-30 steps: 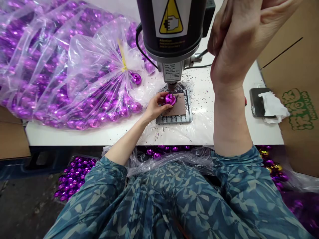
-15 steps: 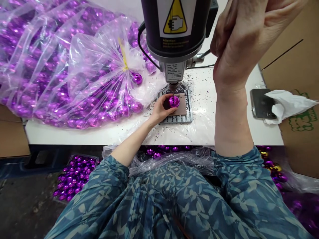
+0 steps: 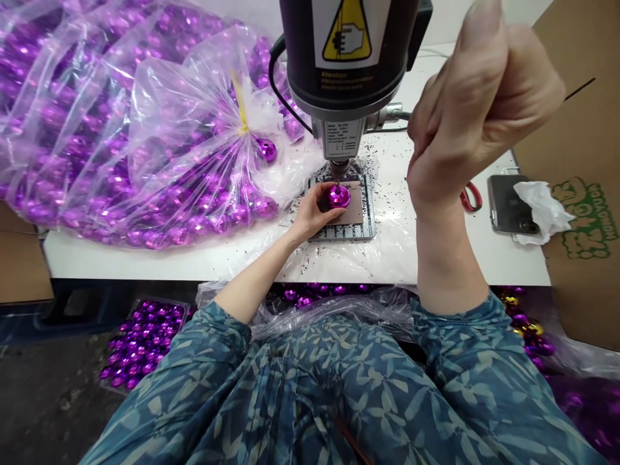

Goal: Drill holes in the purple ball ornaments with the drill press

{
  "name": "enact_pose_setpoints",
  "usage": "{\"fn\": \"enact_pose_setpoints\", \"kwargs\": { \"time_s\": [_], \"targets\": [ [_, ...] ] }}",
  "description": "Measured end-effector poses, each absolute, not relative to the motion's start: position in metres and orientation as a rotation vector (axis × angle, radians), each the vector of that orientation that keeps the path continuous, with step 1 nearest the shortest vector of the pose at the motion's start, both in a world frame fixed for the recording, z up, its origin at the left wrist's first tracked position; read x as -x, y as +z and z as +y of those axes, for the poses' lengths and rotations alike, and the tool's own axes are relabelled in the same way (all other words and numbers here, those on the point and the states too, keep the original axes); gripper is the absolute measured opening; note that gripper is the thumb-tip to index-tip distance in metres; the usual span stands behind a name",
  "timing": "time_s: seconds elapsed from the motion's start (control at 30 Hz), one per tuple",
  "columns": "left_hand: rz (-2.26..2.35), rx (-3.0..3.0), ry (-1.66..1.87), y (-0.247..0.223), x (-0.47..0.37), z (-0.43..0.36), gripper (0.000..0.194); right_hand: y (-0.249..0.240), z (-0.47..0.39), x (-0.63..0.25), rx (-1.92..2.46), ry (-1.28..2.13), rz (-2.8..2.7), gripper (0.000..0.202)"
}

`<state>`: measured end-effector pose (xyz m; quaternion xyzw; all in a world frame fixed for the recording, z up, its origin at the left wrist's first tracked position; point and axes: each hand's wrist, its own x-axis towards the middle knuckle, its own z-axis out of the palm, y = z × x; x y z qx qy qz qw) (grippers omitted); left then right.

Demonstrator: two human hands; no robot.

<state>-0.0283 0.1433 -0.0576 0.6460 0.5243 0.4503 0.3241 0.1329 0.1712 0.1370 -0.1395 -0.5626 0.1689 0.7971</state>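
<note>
My left hand (image 3: pixel 314 212) grips a shiny purple faceted ball (image 3: pixel 340 196) between thumb and fingers. The ball rests on a brown square board (image 3: pixel 356 210) over the slotted metal base (image 3: pixel 369 227) of a bench drill press (image 3: pixel 346 84). Straight above the ball is the drill's chuck (image 3: pixel 338 169), its bit touching or nearly touching the ball's top. My right hand (image 3: pixel 477 110) is closed, raised beside the drill at the end of its feed lever (image 3: pixel 401 115). The fingers hide the lever's grip.
A tied clear bag (image 3: pixel 188 97) of purple balls covers the table's left. Right of my arm lie red-handled pliers or cutters (image 3: pixel 471 197), a phone (image 3: pixel 508 205) and crumpled tissue (image 3: pixel 547 210), beside a cardboard box (image 3: pixel 581 155). Dark shavings surround the base. A tray of balls (image 3: pixel 143 342) sits below left.
My right hand has swung down and slightly left with the lever, and the chuck sits slightly lower. The red-handled tool has come into view. My left hand stays on the ball.
</note>
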Motion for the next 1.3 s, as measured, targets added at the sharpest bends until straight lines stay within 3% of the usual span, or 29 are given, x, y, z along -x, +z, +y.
{"fn": "enact_pose_setpoints", "kwargs": {
  "time_s": [0.57, 1.13, 1.3],
  "targets": [
    [1.374, -1.665, 1.195, -0.057, 0.028, 0.142, 0.061, 0.100, 0.179, -0.139, 0.441, 0.262, -1.201, 0.079],
    [1.369, -1.732, 1.184, -0.057, 0.027, 0.142, 0.060, 0.056, 0.199, -0.150, 0.468, -0.031, -1.305, 0.076],
    [1.373, -1.723, 1.185, -0.055, 0.026, 0.142, 0.059, 0.082, 0.186, -0.143, 0.441, 0.048, -1.277, 0.074]
  ]
}}
